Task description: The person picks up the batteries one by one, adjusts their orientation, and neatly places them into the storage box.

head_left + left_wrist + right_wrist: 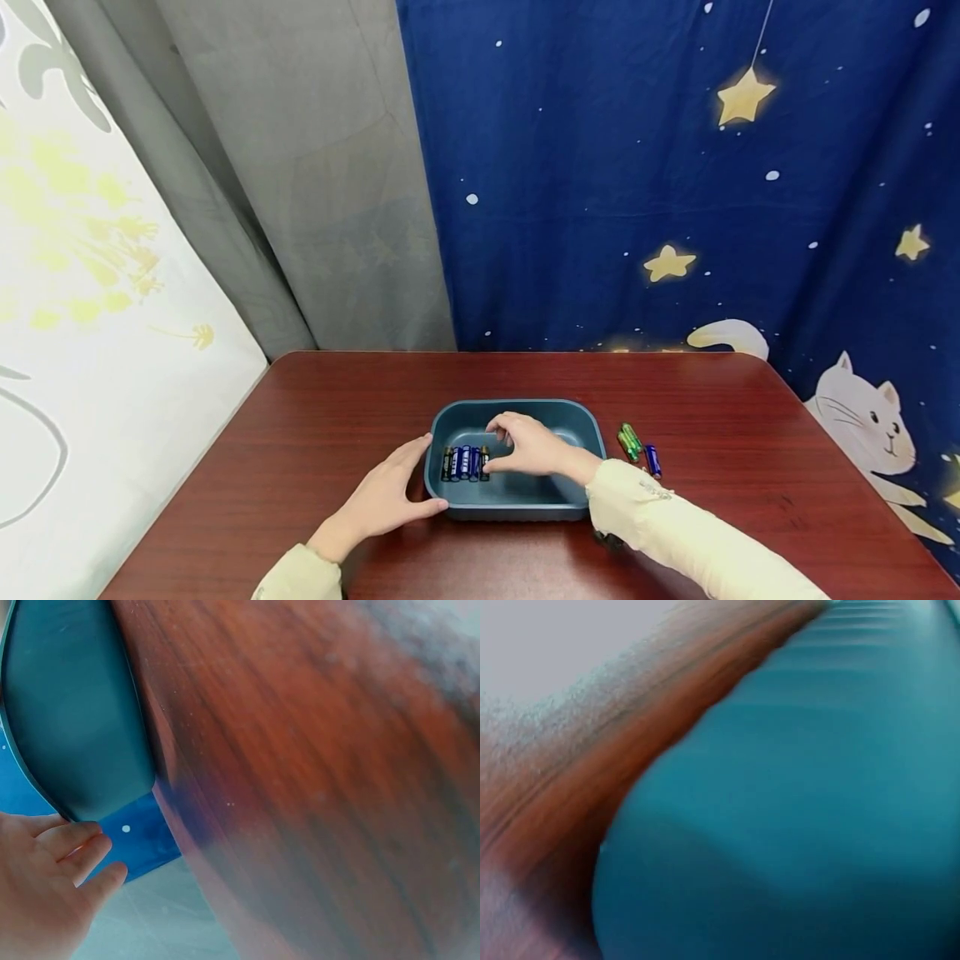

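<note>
A blue-green rectangular basin [517,505] stands on the table. Inside it, at the left, a row of several batteries [465,463], blue and dark ones, lies side by side. My right hand [531,447] reaches over the basin, its thumb at the dark battery [484,463] on the row's right end and its fingers apart from the thumb. I see nothing held between them. Against the basin's left side rests my left hand [386,492], fingers along the wall and thumb at the front corner. The left wrist view shows those fingers [75,844] loosely extended at the basin's edge.
On the table [360,392] to the right of the basin lie green batteries [630,442] and a blue battery [653,461], partly near my right sleeve [675,517]. A dark blue curtain [570,208] hangs behind. The right wrist view shows only the basin's outer wall [795,795] and table.
</note>
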### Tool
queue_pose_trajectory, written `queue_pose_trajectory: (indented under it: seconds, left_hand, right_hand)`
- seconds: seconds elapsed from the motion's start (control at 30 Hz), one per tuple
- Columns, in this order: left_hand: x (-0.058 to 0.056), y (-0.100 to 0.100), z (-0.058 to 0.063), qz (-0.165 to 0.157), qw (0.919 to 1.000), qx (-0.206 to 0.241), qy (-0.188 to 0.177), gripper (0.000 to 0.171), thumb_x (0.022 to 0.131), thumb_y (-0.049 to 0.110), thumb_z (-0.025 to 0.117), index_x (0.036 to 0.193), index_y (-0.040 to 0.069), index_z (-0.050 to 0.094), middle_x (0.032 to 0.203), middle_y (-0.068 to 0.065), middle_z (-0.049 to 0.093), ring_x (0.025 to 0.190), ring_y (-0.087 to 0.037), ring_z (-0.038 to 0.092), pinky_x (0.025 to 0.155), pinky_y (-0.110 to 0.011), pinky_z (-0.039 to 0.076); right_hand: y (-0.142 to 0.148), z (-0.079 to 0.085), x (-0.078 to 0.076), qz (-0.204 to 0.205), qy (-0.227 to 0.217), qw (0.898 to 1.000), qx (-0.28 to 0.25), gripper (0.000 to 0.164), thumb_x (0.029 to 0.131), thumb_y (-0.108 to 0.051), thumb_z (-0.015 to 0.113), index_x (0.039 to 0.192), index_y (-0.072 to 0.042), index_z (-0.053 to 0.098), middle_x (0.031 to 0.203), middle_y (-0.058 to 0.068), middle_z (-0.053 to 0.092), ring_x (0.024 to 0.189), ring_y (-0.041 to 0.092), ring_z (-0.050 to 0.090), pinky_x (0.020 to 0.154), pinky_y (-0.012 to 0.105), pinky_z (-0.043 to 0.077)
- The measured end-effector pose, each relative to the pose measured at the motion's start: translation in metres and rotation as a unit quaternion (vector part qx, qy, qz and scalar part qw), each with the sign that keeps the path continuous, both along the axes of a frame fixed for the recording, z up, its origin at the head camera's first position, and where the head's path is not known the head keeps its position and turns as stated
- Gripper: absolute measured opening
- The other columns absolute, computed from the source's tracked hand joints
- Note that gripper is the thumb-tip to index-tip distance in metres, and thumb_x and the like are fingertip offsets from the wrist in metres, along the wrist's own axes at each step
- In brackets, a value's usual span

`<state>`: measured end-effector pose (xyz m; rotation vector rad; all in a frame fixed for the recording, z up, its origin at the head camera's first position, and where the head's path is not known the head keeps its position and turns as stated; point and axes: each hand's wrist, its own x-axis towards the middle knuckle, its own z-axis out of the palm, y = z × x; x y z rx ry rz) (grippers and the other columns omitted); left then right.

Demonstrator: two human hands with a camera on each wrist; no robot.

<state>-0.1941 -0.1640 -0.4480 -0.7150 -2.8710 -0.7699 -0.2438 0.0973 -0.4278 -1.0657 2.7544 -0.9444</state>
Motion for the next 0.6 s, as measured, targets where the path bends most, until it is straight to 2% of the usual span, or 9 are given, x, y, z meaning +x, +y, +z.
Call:
queue_pose_trajectory:
  seconds: [0.1,0.27,0.5,0.6]
  left_hand:
    - [0.0,0.0,0.0,-0.001,1.0,0.002,-0.002,0.09,0.071,0.057,0.067,0.14,0.009,0.035,0.138,-0.006,0.041,0.125,-0.023,0.04,0.095,-0.047,0.04]
    - [0.001,-0.001,0.0,-0.003,1.0,0.004,-0.004,0.092,0.07,0.059,0.066,0.14,0.008,0.035,0.138,-0.007,0.041,0.125,-0.023,0.04,0.095,-0.047,0.039]
    - [0.001,-0.001,0.0,-0.003,1.0,0.001,-0.002,0.091,0.07,0.058,0.067,0.14,0.009,0.035,0.138,-0.007,0.041,0.126,-0.023,0.039,0.096,-0.047,0.039]
    - [0.002,0.0,0.001,-0.001,1.0,0.002,-0.005,0.09,0.07,0.057,0.067,0.14,0.009,0.035,0.138,-0.007,0.041,0.126,-0.023,0.038,0.097,-0.047,0.038]
  right_hand:
    - [0.009,0.008,0.003,0.0,-0.01,1.0,-0.021,0.054,0.075,-0.036,0.072,0.113,-0.001,0.056,0.094,0.009,0.058,0.08,0.023,0.054,0.068,0.025,0.045]
    - [0.029,0.017,0.005,-0.009,0.002,0.999,-0.042,0.055,0.075,-0.038,0.072,0.113,-0.003,0.056,0.094,0.007,0.058,0.08,0.022,0.054,0.07,0.028,0.046]
    - [0.064,0.027,0.007,-0.056,0.053,0.992,-0.104,0.039,0.075,-0.027,0.074,0.107,-0.008,0.061,0.085,-0.001,0.057,0.072,0.017,0.054,0.059,0.024,0.046]
    - [0.081,0.027,0.008,-0.082,0.056,0.987,-0.126,0.034,0.075,-0.021,0.074,0.105,-0.008,0.062,0.083,-0.001,0.056,0.068,0.014,0.054,0.055,0.021,0.044]
